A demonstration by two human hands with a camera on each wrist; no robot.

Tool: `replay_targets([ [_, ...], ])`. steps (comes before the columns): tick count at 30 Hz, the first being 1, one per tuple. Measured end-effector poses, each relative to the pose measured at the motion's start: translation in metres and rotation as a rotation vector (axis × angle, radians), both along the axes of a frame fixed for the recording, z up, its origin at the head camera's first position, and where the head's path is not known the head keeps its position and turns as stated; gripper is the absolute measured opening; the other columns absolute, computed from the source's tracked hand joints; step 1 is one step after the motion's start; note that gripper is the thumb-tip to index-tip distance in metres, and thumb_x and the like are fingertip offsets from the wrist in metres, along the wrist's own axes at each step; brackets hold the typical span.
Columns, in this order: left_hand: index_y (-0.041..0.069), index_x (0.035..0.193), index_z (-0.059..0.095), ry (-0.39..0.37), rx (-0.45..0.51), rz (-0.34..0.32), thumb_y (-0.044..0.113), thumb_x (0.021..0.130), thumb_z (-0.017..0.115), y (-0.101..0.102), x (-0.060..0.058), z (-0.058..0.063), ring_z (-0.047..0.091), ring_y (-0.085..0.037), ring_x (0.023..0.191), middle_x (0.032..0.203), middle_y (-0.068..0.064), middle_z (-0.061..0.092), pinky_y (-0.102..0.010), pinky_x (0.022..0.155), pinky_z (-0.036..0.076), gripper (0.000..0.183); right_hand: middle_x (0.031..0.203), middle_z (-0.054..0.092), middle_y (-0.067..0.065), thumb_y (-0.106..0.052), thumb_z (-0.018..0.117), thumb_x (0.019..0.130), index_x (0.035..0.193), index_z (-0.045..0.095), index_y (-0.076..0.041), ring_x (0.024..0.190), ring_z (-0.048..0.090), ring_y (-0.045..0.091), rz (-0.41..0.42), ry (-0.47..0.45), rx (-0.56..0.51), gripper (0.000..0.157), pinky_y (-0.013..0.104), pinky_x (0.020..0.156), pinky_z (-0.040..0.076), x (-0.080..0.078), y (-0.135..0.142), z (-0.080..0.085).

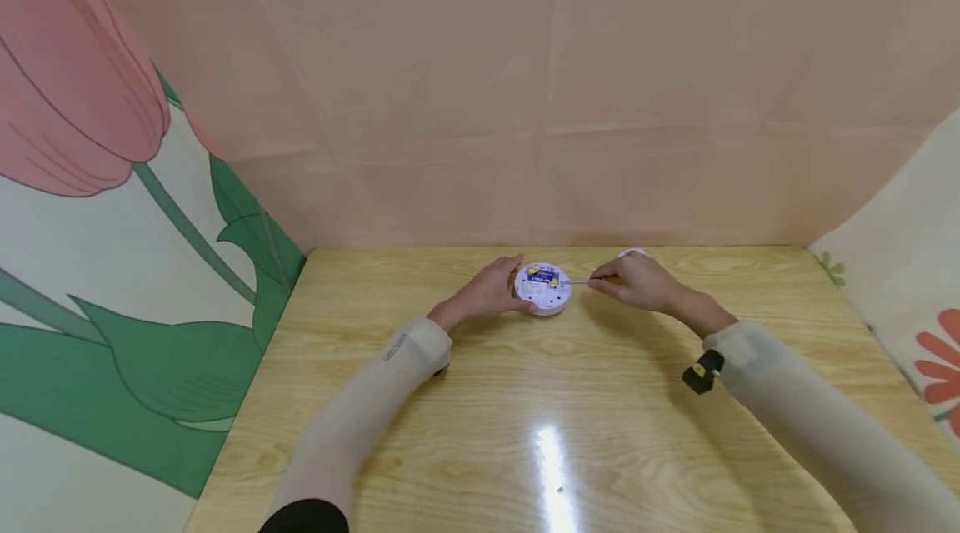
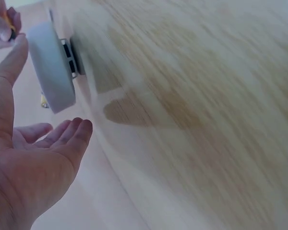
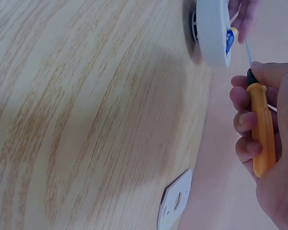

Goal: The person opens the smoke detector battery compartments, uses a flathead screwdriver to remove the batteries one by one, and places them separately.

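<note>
I'm judging the mid-frame round white device (image 1: 537, 293) light, stiff, slick (best rim-held); left hand (image 1: 497, 288) is resting against it, fingers loose, right hand (image 1: 639, 283) grasping a screwdriver (image 3: 263, 139).

A yellow screwdriver (image 3: 263, 139) is being held in the grip of the right hand (image 3: 284, 148), its handle being wrapped by curled fingers (image 3: 245, 120). Beyond a black collar (image 3: 251, 76), its thin metal shaft (image 3: 248, 50) is being pointed left toward a round white device (image 3: 212, 36), on whose face a blue and yellow label (image 3: 230, 41) is being shown; whether it is being touched by the tip cannot be told. By the device's left side, the left hand (image 3: 250, 17) is being partly shown. At the right, by the far edge of the wood-grained surface (image 3: 77, 120), a flat white plate (image 3: 183, 184) with a hole is being seen.
</note>
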State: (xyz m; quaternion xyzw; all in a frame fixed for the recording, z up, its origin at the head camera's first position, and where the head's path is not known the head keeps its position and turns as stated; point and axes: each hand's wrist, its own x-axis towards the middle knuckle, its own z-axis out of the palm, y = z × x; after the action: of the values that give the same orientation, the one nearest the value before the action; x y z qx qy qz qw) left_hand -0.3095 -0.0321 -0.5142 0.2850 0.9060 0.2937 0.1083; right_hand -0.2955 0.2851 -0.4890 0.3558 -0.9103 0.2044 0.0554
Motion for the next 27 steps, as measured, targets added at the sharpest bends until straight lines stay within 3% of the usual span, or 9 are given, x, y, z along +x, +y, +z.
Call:
replay_targets([
  [7, 0.0, 0.164, 0.033, -0.041, 0.036, -0.015, 0.043, 0.084, 0.091, 0.011, -0.004, -0.004, 0.039, -0.032, 0.153, 0.165, -0.018, 0.043, -0.043, 0.128, 0.031, 0.107, 0.095, 0.082, 0.002, -0.015, 0.076, 0.098, 0.1, 0.085, -0.007, 0.08, 0.075, 0.015, 0.019, 0.038, -0.006, 0.012, 0.045, 0.073, 0.061, 0.0, -0.001, -0.001],
  [13, 0.001, 0.161, 0.039, -0.027, 0.036, -0.05, 0.041, 0.084, 0.091, 0.015, -0.007, -0.004, 0.042, -0.033, 0.151, 0.162, -0.017, 0.047, -0.044, 0.127, 0.032, 0.102, 0.1, 0.082, 0.008, -0.015, 0.074, 0.099, 0.105, 0.084, -0.005, 0.081, 0.076, 0.016, -0.01, -0.014, 0.006, 0.015, 0.044, 0.073, 0.063, -0.001, 0.0, 0.005],
  [20, 0.003, 0.162, 0.039, -0.105, 0.101, -0.031, 0.035, 0.082, 0.094, 0.012, -0.008, -0.003, 0.042, -0.03, 0.152, 0.163, -0.014, 0.047, -0.042, 0.127, 0.031, 0.102, 0.099, 0.082, 0.009, -0.013, 0.075, 0.098, 0.104, 0.084, -0.003, 0.082, 0.076, 0.019, -0.016, -0.032, 0.051, 0.014, 0.045, 0.074, 0.064, -0.006, -0.005, 0.013],
  [27, 0.005, 0.161, 0.042, -0.118, 0.105, -0.018, 0.034, 0.08, 0.096, 0.013, -0.009, -0.002, 0.045, -0.029, 0.15, 0.162, -0.013, 0.049, -0.039, 0.127, 0.032, 0.102, 0.095, 0.082, 0.008, -0.014, 0.076, 0.097, 0.1, 0.085, -0.005, 0.079, 0.076, 0.018, -0.014, -0.009, 0.113, 0.013, 0.044, 0.073, 0.063, -0.012, -0.01, 0.02],
])
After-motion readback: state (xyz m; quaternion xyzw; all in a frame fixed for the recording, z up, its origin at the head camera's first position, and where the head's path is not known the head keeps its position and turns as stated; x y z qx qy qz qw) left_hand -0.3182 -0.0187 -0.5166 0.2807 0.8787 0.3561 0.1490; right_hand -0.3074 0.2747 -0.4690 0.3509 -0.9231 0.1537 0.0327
